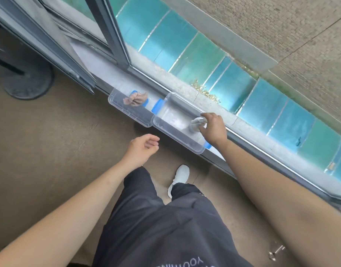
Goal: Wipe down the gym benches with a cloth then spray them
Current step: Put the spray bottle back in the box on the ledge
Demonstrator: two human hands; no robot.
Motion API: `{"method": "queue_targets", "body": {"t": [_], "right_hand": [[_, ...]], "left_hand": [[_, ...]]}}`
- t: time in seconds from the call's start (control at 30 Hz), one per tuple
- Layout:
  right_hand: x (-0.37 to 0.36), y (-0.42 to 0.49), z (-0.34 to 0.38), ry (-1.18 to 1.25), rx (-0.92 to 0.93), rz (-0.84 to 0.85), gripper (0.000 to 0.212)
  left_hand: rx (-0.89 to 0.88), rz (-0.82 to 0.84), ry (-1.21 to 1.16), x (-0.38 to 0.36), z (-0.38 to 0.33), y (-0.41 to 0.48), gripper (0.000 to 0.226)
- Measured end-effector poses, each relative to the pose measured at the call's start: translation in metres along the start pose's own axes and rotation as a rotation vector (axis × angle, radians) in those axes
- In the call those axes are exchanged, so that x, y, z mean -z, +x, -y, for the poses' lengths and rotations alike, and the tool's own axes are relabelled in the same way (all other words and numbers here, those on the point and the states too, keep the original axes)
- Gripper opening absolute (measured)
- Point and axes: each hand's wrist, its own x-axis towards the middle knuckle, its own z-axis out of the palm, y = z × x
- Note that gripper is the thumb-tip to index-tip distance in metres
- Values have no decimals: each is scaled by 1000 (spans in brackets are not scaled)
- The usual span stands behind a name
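From the head camera, looking steeply down, a clear plastic bin (177,122) with blue latches sits on the grey window sill (108,73), its long axis running along the sill from upper left to lower right and its open top facing up. Just beside it to the left, its clear lid (127,108) lies on the same sill, one corner overlapping the bin's left end. A crumpled brownish cloth (136,98) rests on the lid, near its far edge, well apart from both hands. The right hand (214,129) reaches over the bin's right end, back of the hand up, and its fingers (204,121) are curled around a pale, rounded grey object (197,122) inside the bin; what that object is cannot be told, since the hand covers part of it and it is blurred. It looks to lie roughly upright with its top toward the window. The left hand (141,149) hangs over the brown floor (50,135) in front of the sill, holding nothing, its fingers loosely curled inward with the thumb uppermost, touching neither bin nor lid. Below the arms, dark shorts (165,218) and one white shoe (180,179) stand on the floor close to the sill. Beyond the glass lies a row of teal panels (194,54).
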Motion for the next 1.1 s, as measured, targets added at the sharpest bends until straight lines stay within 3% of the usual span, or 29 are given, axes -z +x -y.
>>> {"method": "queue_targets", "body": {"t": [0.13, 0.4, 0.53, 0.63, 0.8, 0.87, 1.1], "right_hand": [[-21, -26, 21, 104, 59, -189, 32], [-101, -58, 53, 182, -299, 60, 54], [-134, -60, 57, 173, -449, 35, 57], [-152, -62, 59, 119, -493, -23, 55], [-168, -68, 63, 92, -458, -60, 63], [-171, -71, 64, 89, -452, -24, 68], [-156, -76, 62, 231, -446, 103, 77]], "left_hand": [[-57, 72, 239, 35, 11, 44, 25], [-260, 65, 810, 92, 38, 171, 43], [-351, 65, 961, 99, 52, 225, 60], [-315, 46, 1058, 96, 63, 258, 61], [-241, -14, 1148, 103, 73, 295, 23], [-298, 3, 1167, 112, 68, 296, 22], [-443, -49, 687, 139, 24, 216, 14]]}}
